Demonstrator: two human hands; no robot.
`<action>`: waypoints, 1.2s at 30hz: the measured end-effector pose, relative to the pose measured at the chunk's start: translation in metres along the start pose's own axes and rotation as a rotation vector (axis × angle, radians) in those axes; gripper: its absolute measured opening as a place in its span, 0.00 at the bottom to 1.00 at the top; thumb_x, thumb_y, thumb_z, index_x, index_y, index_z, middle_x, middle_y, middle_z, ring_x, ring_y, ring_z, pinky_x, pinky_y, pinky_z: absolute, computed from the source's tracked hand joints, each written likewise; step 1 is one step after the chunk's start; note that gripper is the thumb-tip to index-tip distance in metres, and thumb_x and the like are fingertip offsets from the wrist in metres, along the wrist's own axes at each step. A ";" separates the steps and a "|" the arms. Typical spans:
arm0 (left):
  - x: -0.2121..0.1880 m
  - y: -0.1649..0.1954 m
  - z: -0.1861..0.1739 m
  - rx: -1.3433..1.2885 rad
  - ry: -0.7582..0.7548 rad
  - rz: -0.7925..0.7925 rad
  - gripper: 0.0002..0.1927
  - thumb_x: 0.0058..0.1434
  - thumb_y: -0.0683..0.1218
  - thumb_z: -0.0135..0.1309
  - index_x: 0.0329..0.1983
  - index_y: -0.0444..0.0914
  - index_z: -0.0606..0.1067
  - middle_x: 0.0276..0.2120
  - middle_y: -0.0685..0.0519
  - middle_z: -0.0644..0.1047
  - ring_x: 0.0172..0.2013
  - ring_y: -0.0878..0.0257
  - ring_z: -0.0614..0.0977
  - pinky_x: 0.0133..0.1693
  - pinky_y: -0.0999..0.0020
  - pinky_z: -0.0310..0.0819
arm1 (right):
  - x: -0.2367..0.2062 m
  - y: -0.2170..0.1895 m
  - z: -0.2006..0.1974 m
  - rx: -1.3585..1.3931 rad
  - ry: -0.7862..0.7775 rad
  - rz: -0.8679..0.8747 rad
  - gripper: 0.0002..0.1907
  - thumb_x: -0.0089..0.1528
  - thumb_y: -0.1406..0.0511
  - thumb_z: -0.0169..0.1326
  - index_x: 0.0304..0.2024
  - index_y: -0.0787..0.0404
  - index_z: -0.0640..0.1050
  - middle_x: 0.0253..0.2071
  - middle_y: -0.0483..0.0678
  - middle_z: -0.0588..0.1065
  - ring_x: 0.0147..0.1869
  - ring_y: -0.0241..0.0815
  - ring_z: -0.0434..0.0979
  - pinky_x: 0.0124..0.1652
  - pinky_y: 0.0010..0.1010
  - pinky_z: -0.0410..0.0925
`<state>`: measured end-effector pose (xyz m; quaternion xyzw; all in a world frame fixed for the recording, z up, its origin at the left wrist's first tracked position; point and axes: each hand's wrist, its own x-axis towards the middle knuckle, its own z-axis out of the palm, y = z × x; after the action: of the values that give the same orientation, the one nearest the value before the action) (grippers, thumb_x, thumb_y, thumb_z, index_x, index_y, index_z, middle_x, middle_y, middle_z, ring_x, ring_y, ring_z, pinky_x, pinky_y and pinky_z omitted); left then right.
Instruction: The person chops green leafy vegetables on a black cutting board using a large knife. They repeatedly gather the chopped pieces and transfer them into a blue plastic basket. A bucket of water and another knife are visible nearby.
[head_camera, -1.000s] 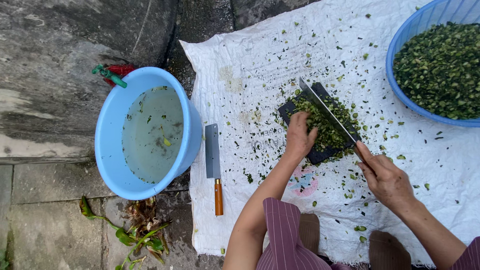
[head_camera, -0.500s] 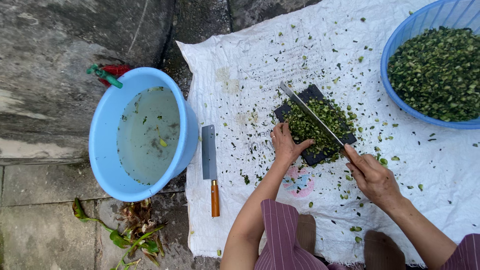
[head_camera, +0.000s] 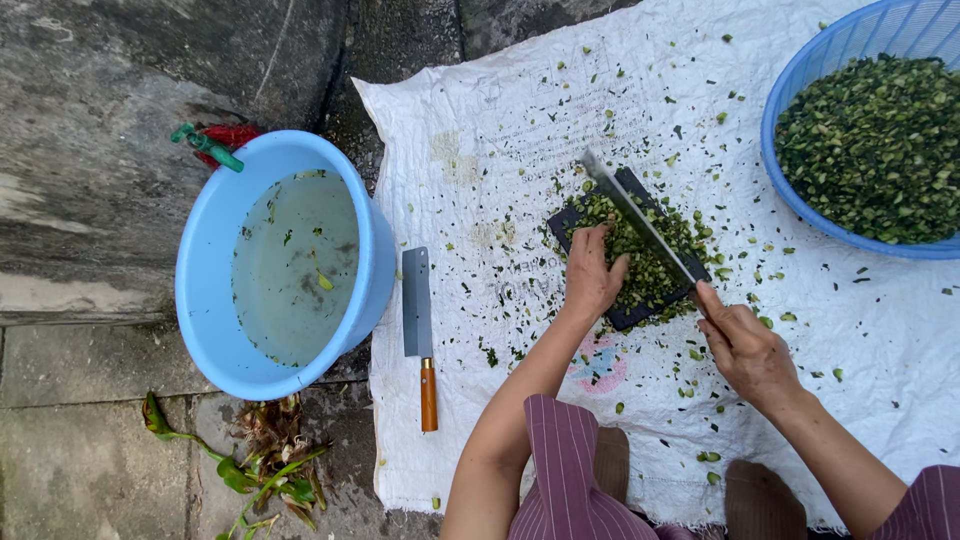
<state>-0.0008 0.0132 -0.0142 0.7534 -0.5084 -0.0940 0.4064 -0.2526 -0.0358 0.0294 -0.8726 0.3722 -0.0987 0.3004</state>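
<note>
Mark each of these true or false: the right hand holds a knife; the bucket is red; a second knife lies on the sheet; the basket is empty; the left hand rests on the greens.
1. The right hand holds a knife. True.
2. The bucket is red. False: it is light blue, with water in it.
3. A cleaver lies on the sheet. True.
4. The basket is empty. False: it holds chopped greens.
5. The left hand rests on the greens on the board. True.

A dull metal knife blade (head_camera: 640, 222), a glossy blue plastic tub (head_camera: 285, 262), a woven white sack sheet (head_camera: 500, 130) and rough concrete (head_camera: 90, 100) are seen.
</note>
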 end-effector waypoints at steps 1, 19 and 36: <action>0.001 -0.002 -0.002 0.004 -0.003 -0.015 0.30 0.58 0.41 0.62 0.63 0.33 0.66 0.50 0.40 0.69 0.50 0.44 0.74 0.52 0.55 0.72 | 0.004 0.001 0.001 -0.084 -0.062 0.047 0.33 0.67 0.60 0.51 0.73 0.34 0.61 0.31 0.46 0.74 0.28 0.43 0.75 0.32 0.36 0.75; 0.062 -0.070 -0.014 0.210 0.159 -0.166 0.14 0.64 0.46 0.54 0.51 0.38 0.78 0.46 0.44 0.75 0.50 0.46 0.75 0.56 0.52 0.68 | -0.016 0.008 0.014 -0.064 -0.028 -0.010 0.36 0.62 0.62 0.56 0.72 0.39 0.63 0.30 0.46 0.75 0.26 0.39 0.75 0.30 0.38 0.74; 0.124 -0.052 -0.003 0.127 -0.444 -0.349 0.13 0.63 0.53 0.52 0.46 0.43 0.75 0.50 0.49 0.79 0.55 0.51 0.79 0.60 0.52 0.71 | -0.081 0.095 0.017 0.506 0.105 0.599 0.42 0.63 0.63 0.58 0.80 0.40 0.62 0.29 0.52 0.77 0.26 0.37 0.73 0.27 0.34 0.69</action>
<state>0.0944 -0.0815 -0.0155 0.8142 -0.4526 -0.2932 0.2149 -0.3588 -0.0218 -0.0370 -0.6176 0.5889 -0.1399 0.5022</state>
